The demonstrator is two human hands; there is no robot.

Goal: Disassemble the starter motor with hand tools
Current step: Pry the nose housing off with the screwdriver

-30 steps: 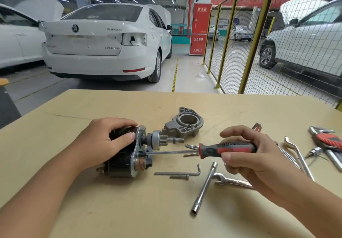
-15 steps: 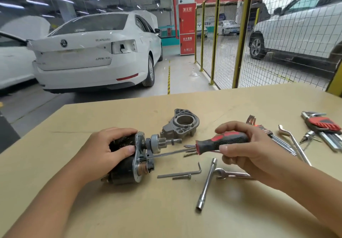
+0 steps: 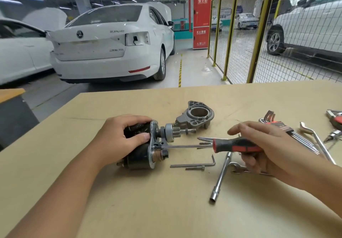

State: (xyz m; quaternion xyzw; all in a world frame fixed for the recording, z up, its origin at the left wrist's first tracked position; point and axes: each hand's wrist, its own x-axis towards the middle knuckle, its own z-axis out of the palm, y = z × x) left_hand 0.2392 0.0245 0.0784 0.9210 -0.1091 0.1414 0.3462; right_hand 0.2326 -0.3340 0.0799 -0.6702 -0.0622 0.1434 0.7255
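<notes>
The starter motor [image 3: 142,148], at nine o'clock on the table [image 3: 166,210], is gripped by the left hand [image 3: 122,137]; the screwdriver [image 3: 218,146], tip at its plate, is held at three o'clock by the right hand [image 3: 266,145], forefinger extended.

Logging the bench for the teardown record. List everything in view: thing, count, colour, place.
starter motor: one, black and silver, table left of centre
housing: one, grey, behind the motor
screwdriver: one, black and red, tip at the motor plate
hex key: one, silver, in front of the screwdriver
bolt: one, silver, beside the hex key
socket wrench: one, silver, table centre
hex key set: one, silver, red holder, right
cars: three white, behind
left hand: grips the motor
right hand: holds the screwdriver
</notes>
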